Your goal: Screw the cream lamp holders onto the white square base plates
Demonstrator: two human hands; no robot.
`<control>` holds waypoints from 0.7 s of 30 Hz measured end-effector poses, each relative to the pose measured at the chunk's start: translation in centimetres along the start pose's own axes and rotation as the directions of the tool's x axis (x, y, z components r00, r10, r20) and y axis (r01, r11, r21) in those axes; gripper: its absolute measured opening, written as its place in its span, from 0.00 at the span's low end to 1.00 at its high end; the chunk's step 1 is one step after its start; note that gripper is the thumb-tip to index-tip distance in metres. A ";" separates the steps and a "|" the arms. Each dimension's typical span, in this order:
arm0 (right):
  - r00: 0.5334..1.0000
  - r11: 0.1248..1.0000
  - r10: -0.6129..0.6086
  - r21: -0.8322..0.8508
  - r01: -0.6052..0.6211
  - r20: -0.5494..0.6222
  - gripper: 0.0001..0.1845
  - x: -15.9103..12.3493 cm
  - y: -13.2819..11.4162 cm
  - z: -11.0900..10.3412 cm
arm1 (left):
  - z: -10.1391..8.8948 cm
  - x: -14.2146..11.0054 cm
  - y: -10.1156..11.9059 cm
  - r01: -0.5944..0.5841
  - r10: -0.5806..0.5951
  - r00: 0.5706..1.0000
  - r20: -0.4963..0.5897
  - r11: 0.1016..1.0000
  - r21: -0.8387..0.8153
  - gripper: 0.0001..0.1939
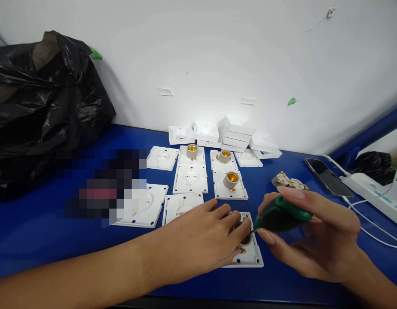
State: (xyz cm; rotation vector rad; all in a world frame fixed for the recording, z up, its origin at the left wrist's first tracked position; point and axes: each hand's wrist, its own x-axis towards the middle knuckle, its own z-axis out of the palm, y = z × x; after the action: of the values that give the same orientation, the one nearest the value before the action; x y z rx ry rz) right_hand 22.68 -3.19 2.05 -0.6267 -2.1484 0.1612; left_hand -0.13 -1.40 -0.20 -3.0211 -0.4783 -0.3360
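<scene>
The right hand (327, 236) pinches the screwdriver (285, 214) between thumb and fingers; the left hand (208, 236) curls over the lamp socket (246, 239) on the near white plate (254, 259), its exact grip hidden. A sideways tip slip could strike the left fingers; weak bracing could let the socket twist.

No readable text from where I'm standing. Power strip (362, 182), right: bluish marks by the outlets, too small to make out. Phone (329, 177), just left of it: nothing legible on the dark screen. Screwdriver (282, 215), near right: no legible print. White plates (198, 182), centre: moulded detail too fine to read. Pixelated patch (98, 193), left: can't tell.
</scene>
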 end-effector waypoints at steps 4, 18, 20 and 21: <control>1.000 0.999 0.017 -0.029 -0.018 -0.016 0.47 -0.4 0.4 0.0 | 0.1 0.0 0.0 0.016 -0.015 1.000 -0.023 1.000 0.003 0.12; 0.990 0.998 0.021 -0.060 -0.030 -0.141 0.44 -0.5 0.7 -0.1 | -0.1 0.0 -0.5 0.109 -0.113 0.994 -0.003 0.965 -0.238 0.10; 0.986 0.998 0.017 -0.064 -0.028 -0.163 0.43 -0.4 0.5 0.0 | 0.0 0.0 -0.4 0.110 -0.115 0.993 -0.005 0.964 -0.240 0.11; 0.985 0.998 0.008 -0.063 -0.019 -0.172 0.44 -0.3 0.4 0.1 | 0.0 0.0 -0.4 0.110 -0.114 0.993 -0.002 0.964 -0.240 0.10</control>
State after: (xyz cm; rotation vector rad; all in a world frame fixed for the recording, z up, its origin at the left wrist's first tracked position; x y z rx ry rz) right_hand 22.93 -2.94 1.62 -0.6679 -1.9899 0.0440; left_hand -0.23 -1.01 -0.19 -3.2276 -0.6546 -0.4564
